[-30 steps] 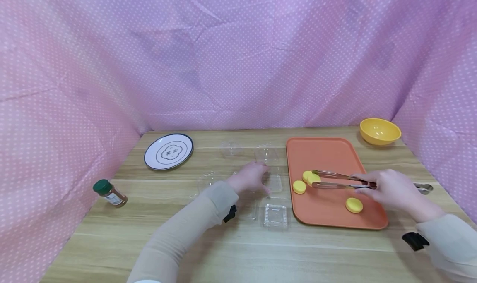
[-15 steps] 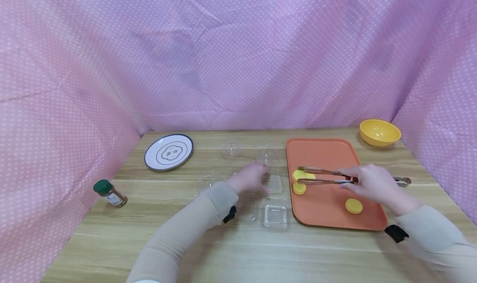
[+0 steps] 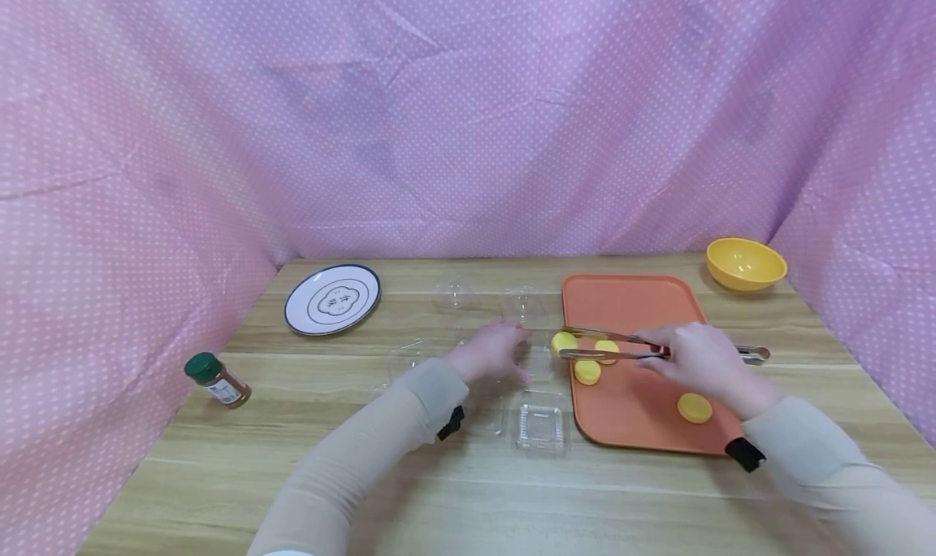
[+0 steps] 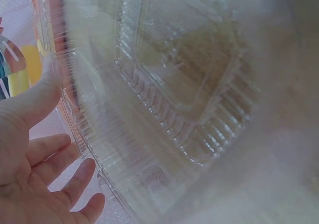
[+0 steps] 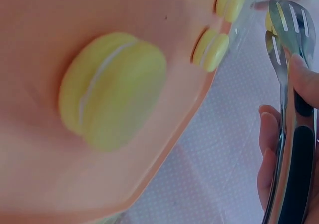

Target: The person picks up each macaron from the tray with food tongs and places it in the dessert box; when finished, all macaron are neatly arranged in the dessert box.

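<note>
Left forearm: pale-sleeved to the wrist, angled up and rightward from the lower edge of the head view. Left hand: thumb set apart from the fingers; wrist view shows left fingers parted, slightly bent, left thumb stretched out. Right forearm: likewise sleeved, angled up and leftward from the lower right. Right hand: gripping, right thumb opposite curled right fingers. Hands well apart.
</note>
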A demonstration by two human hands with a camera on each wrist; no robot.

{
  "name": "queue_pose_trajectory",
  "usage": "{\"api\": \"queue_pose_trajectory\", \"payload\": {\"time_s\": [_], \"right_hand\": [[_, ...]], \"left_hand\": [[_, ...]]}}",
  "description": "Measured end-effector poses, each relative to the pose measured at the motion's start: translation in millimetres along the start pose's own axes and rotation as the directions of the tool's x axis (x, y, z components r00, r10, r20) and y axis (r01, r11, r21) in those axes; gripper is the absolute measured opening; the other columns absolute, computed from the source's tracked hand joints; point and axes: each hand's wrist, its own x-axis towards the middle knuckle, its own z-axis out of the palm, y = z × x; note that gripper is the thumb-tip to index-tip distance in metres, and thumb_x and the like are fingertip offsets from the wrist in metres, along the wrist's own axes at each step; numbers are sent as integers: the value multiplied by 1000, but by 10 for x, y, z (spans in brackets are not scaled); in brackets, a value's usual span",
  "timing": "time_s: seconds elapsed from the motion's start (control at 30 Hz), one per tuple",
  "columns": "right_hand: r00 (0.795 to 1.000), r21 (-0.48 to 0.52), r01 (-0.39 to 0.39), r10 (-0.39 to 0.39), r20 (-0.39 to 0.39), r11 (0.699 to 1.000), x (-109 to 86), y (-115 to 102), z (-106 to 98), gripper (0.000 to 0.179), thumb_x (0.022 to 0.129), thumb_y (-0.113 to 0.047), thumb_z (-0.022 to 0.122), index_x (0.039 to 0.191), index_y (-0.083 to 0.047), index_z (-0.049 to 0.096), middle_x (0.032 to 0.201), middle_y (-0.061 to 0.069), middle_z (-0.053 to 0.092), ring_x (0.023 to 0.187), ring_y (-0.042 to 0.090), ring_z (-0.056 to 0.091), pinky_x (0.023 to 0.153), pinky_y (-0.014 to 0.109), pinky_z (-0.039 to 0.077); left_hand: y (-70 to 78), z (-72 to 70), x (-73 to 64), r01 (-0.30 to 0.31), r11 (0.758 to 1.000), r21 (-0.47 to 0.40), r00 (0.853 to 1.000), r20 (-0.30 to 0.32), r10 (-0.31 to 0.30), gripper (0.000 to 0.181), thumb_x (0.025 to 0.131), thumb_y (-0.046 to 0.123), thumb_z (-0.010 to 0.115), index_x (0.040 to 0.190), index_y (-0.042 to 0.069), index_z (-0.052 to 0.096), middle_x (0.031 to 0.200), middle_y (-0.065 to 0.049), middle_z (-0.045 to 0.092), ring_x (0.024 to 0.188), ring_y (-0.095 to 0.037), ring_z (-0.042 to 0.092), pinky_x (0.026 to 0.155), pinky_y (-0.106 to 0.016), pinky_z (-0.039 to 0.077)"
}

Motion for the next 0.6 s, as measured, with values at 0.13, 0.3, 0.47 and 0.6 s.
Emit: {"api": "queue_pose_trajectory", "payload": {"time_s": [0.13, 0.3, 0.47, 0.6], "right_hand": [[1000, 5, 5, -5, -7, 1000, 42, -36, 46, 38, 73, -21, 81, 108, -11, 72, 67, -7, 64, 52, 3, 45, 43, 21, 34], [999, 8, 38, -37, -27, 999, 98, -63, 105, 35, 73, -20, 81, 105, -11, 73, 73, -2, 70, 53, 1, 47, 43, 19, 34], [998, 8, 54, -53, -16, 999, 151, -91, 140, 35, 73, -21, 81, 105, -9, 73, 77, 0, 71, 53, 2, 45, 42, 19, 32], [999, -5, 46, -46, 0, 999, 181, -130, 151, 35, 73, -23, 81, 105, -12, 73, 71, -4, 67, 52, 4, 43, 42, 20, 31]], "left_hand": [[6, -5, -8, 15, 999, -30, 1000, -2, -15, 79, 74, 30, 80, 139, 5, 45, 140, -8, 50, 131, -24, 44, 115, -34, 28], [6, -10, -13, 26, 996, -85, 1000, -3, -26, 78, 72, 27, 82, 137, 4, 46, 137, -8, 52, 129, -25, 45, 113, -33, 31], [3, -13, -13, 18, 993, -117, 1000, -6, -19, 79, 71, 24, 83, 137, 3, 46, 135, -9, 54, 127, -26, 47, 112, -35, 34], [-12, -1, 0, 25, 989, -143, 1000, -2, -25, 82, 69, 24, 84, 138, 4, 45, 137, -9, 53, 128, -25, 46, 112, -35, 34]]}}
